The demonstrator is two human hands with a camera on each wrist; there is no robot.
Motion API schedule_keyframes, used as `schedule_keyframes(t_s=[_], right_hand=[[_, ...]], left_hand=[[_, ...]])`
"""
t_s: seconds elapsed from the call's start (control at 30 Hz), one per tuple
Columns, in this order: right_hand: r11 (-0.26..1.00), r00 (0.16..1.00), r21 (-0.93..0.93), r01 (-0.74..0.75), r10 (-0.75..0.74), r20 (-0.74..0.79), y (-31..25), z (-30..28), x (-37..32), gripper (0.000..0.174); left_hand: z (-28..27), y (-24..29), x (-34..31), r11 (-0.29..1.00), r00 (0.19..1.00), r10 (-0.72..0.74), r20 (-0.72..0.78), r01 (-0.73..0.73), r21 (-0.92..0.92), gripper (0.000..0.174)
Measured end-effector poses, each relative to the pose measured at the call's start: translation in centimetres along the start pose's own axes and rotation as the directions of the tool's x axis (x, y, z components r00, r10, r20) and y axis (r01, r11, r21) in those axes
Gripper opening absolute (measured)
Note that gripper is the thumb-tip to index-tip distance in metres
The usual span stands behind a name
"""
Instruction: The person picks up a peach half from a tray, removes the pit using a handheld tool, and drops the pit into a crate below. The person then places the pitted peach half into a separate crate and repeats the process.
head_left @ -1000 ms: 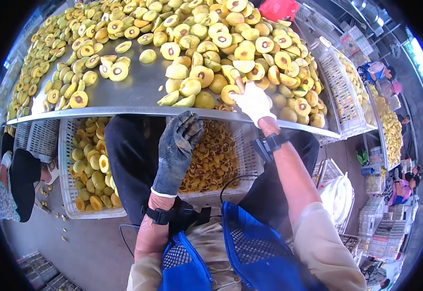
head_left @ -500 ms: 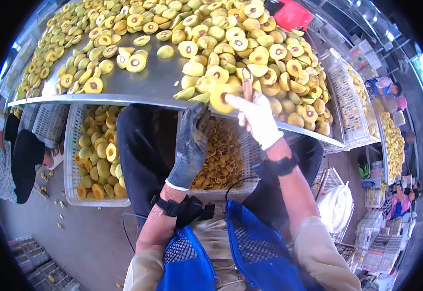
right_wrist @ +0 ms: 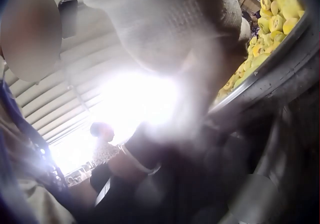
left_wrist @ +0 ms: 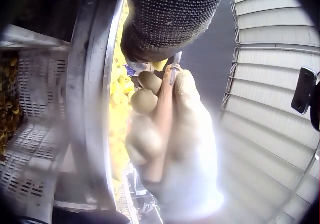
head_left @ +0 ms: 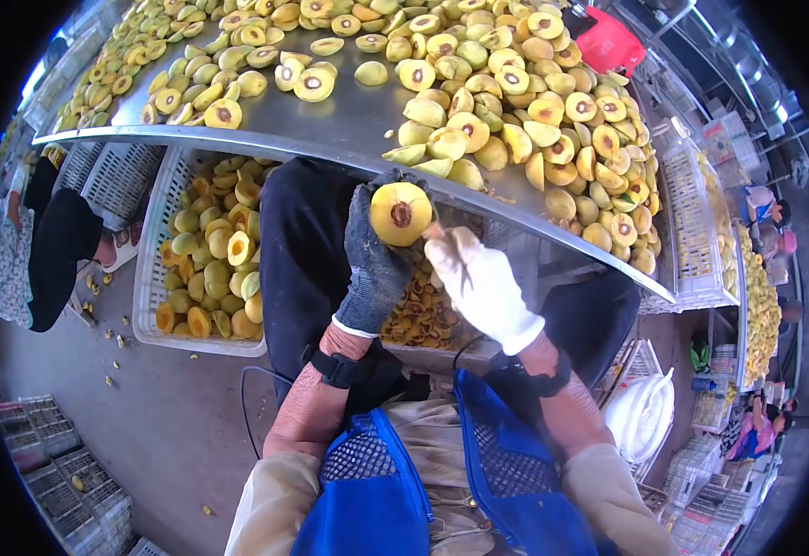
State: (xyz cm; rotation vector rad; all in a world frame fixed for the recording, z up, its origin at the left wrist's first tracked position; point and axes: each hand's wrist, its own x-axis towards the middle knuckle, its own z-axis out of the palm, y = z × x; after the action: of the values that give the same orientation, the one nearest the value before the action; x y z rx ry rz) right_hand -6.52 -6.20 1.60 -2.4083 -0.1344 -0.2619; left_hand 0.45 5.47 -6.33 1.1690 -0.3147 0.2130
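My left hand [head_left: 374, 273], in a dark grey glove, holds a halved yellow peach [head_left: 395, 196], its cut face up and the brown pit at its centre. Just to the right, my white-gloved right hand [head_left: 492, 292] grips a pitting tool; its wooden handle [left_wrist: 165, 101] and narrow metal tip show in the left wrist view. In the head view the tool's end is right at the peach's edge. Both hands are over my lap, in front of the metal table [head_left: 349, 116] heaped with peach halves [head_left: 488, 111]. The right wrist view is blurred and glare-washed.
Under the table edge, a white crate [head_left: 149, 296] of peach halves stands left. Between my knees lie brownish scraps [head_left: 423, 310] in another crate. A tall white crate [head_left: 687, 218] flanks the table's right end, near a red container [head_left: 610, 42]. Other people sit at both sides.
My right hand has picked a peach half off the heap and brought it toward me. The peach is now in my left hand. The head view has shifted.
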Motion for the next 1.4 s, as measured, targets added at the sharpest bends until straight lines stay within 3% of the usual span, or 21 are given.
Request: schedule_keyframes(t_s=[0.03, 0.2, 0.33, 0.43, 0.53, 0.67, 0.73, 0.83, 0.9, 1.07, 1.1, 1.13, 1.17, 1.23, 1.4], right_hand=[[1.0, 1.0, -0.005, 0.0, 0.0, 0.001, 0.2, 0.5, -0.2, 0.021], [0.995, 0.996, -0.04, 0.088, -0.09, -0.029, -0.3, 1.2, -0.3, 0.018], [0.982, 0.992, -0.149, 0.115, -0.122, -0.037, 0.4, 1.7, -0.5, 0.016], [0.968, 0.992, -0.226, 0.112, -0.122, -0.032, 0.3, 1.8, -0.7, 0.016], [0.948, 0.99, -0.3, 0.11, -0.132, -0.055, 0.3, 2.1, -1.0, 0.016], [0.924, 0.97, -0.359, 0.133, -0.196, -0.145, 0.6, 3.5, -1.2, 0.023], [0.943, 0.979, -0.317, 0.104, -0.152, -0.132, 1.0, 4.2, -1.4, 0.022], [0.957, 0.975, -0.268, 0.114, -0.16, -0.156, 1.0, 4.8, -1.9, 0.021], [0.97, 0.976, -0.207, 0.125, -0.158, -0.148, 1.1, 4.9, -2.1, 0.021], [0.988, 0.995, 0.121, 0.096, -0.093, -0.032, 1.2, 3.9, -2.7, 0.027], [0.943, 0.989, 0.311, -0.118, 0.083, 0.124, 0.8, 3.3, -2.6, 0.032], [0.823, 0.927, 0.452, -0.342, 0.218, 0.305, 0.0, 2.6, -2.5, 0.038], [0.639, 0.816, 0.531, -0.557, 0.299, 0.495, -0.6, 2.0, -2.5, 0.043], [0.474, 0.764, 0.608, -0.636, 0.282, 0.58, -1.2, 1.4, -2.5, 0.049], [0.099, 0.752, 0.747, -0.658, 0.133, 0.645, -0.5, 1.5, -2.5, 0.053]], left_hand=[[0.1, -0.2, 0.2, 0.965, 0.993, -0.121, -0.015, 0.114, -0.234, 0.035], [-0.1, 0.7, -0.2, 0.996, 1.0, -0.003, -0.011, 0.004, 0.089, 0.042], [0.2, 1.4, -0.1, 0.997, 0.998, -0.054, -0.022, 0.055, 0.05, 0.04], [0.1, 2.1, 0.0, 0.979, 0.997, 0.063, 0.033, -0.068, 0.193, 0.034], [0.4, 1.8, 0.0, 0.983, 0.988, -0.151, -0.04, 0.146, -0.107, 0.021], [0.2, 0.5, -0.3, 0.992, 0.984, -0.099, -0.146, 0.108, 0.058, 0.031], [0.2, -0.6, -0.5, 0.986, 0.963, -0.154, -0.222, 0.164, 0.026, 0.036], [-0.1, -1.6, -0.8, 0.986, 0.955, -0.125, -0.27, 0.15, 0.074, 0.037], [-0.6, -2.0, -0.6, 0.962, 0.979, 0.001, -0.202, 0.054, 0.268, 0.037], [-1.5, -1.4, -0.4, 0.822, 0.995, 0.098, 0.019, -0.091, 0.561, 0.031], [-1.7, -0.9, -0.1, 0.803, 0.988, 0.128, 0.089, -0.156, 0.575, 0.03], [-2.2, -0.7, 0.1, 0.78, 0.975, 0.156, 0.159, -0.22, 0.586, 0.03], [-3.1, -2.3, 0.7, 0.88, 0.977, 0.022, 0.21, -0.118, 0.46, 0.031], [-2.7, -1.6, 1.0, 0.962, 0.975, -0.161, 0.152, 0.121, 0.244, 0.03], [0.1, 2.0, 0.1, 0.887, 0.983, 0.178, 0.045, -0.181, 0.425, 0.043]])
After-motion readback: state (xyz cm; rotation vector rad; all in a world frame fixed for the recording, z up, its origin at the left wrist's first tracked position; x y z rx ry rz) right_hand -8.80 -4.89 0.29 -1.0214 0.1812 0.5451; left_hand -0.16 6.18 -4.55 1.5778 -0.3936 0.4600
